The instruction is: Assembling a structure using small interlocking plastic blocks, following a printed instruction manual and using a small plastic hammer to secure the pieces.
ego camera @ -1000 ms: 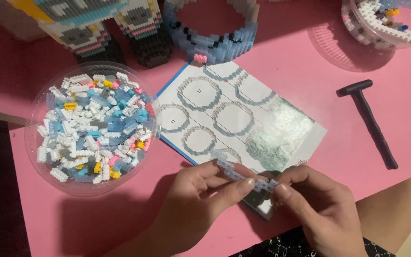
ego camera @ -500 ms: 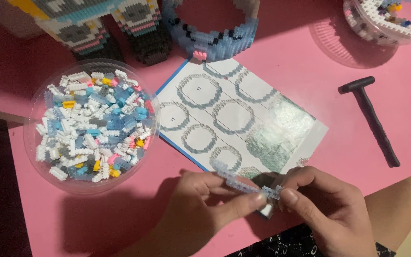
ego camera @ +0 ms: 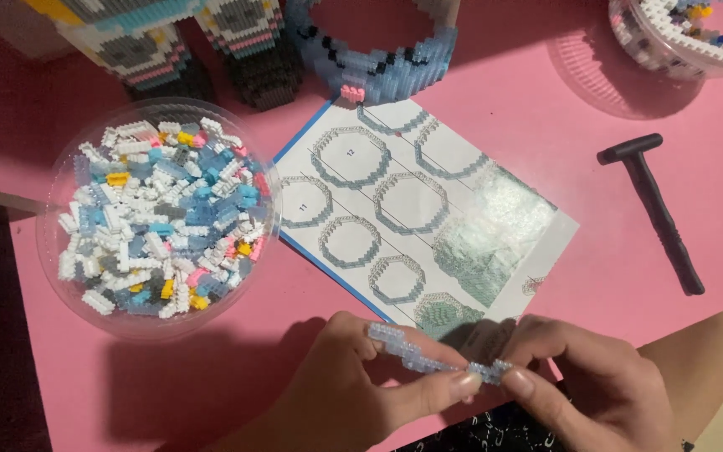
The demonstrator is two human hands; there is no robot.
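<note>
I am holding a short strip of pale blue bricks [ego camera: 437, 356] between both hands, low over the near edge of the pink table [ego camera: 654, 109]. My left hand [ego camera: 353, 393] is pinching the strip from its left half, thumb lying along the underside and fingertips curled over the top. My right hand [ego camera: 596, 385] is pinching the right end, thumb and forefinger pressed together on the last bricks. The strip is sitting slightly tilted, its left end higher than its right, and it is hovering just in front of the lower corner of the instruction sheet [ego camera: 420, 201], which is lying flat and angled on the table, showing ring-shaped diagrams. To my left, a clear round bowl [ego camera: 60, 268] is holding a heap of loose small bricks in white, blue, pink and yellow; it is sitting just beside the sheet's left edge. A black hammer-shaped tool [ego camera: 654, 205] is lying well apart to the right. Along the far edge, a ring of blue bricks [ego camera: 378, 59] is touching the sheet's top corner, with built brick figures [ego camera: 169, 42] beside it and another clear bowl [ego camera: 671, 42] at the far right corner.
</note>
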